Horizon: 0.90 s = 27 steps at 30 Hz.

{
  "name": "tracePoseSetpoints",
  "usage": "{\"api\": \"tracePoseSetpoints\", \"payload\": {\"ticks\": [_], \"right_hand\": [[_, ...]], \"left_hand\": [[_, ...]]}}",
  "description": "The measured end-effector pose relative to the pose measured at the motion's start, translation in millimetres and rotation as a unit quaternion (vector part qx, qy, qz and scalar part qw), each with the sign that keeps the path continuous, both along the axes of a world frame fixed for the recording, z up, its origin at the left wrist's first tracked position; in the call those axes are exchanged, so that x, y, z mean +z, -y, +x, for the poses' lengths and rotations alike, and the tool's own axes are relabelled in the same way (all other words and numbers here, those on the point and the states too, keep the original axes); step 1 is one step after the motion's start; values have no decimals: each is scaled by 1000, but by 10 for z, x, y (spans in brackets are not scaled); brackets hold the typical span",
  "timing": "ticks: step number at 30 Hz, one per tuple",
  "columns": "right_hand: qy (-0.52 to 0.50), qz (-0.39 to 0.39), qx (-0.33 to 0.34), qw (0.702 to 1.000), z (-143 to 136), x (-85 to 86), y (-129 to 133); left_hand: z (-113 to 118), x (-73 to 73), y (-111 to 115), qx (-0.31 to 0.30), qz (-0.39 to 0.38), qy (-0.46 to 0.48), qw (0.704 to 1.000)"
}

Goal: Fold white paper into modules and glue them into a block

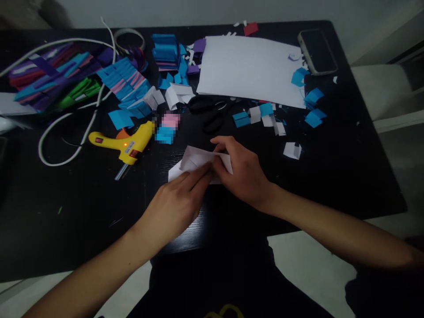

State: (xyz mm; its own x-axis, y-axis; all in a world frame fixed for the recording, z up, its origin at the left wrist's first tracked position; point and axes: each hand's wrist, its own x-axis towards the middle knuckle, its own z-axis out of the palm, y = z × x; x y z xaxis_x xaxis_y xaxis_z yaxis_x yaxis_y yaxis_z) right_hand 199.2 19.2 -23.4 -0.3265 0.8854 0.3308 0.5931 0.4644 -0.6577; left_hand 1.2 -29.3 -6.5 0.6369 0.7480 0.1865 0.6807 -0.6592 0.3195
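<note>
A folded piece of white paper lies at the near middle of the black table, with one flap raised. My left hand presses on its lower edge, fingers together and pointing toward the right. At the paper's right end my right hand has its thumb and fingers closed round the edge. The two hands almost meet over the sheet, and their fingertips are partly hidden by the paper and each other.
A yellow glue gun with a lit orange light lies left of the paper. Black scissors, white sheets, folded blue scraps and a phone lie beyond. A white cable loops at the left.
</note>
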Motion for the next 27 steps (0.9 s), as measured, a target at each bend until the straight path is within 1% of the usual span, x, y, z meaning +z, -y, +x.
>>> {"api": "tracePoseSetpoints", "payload": {"ticks": [7, 11, 13, 15, 18, 21, 24, 27], "right_hand": [[3, 8, 13, 1000, -11, -21, -5], [1, 3, 12, 1000, 11, -1, -20], [2, 23, 10, 1000, 57, 45, -4], [13, 73, 11, 997, 118, 106, 52], [65, 164, 22, 984, 192, 179, 207], [135, 152, 67, 977, 205, 178, 366], [205, 127, 65, 968, 184, 119, 444], [243, 136, 60, 958, 175, 59, 453]], "left_hand": [[-4, 77, 68, -20, 63, -84, 994], [52, 111, 70, -19, 85, -102, 991], [66, 119, 62, -22, 86, -100, 991], [64, 119, 52, -24, 81, -91, 992], [41, 110, 41, -24, 68, -72, 995], [17, 94, 39, -22, 57, -58, 996], [-6, 80, 44, -22, 51, -54, 997], [-36, 79, 55, -26, 30, -58, 998]]}}
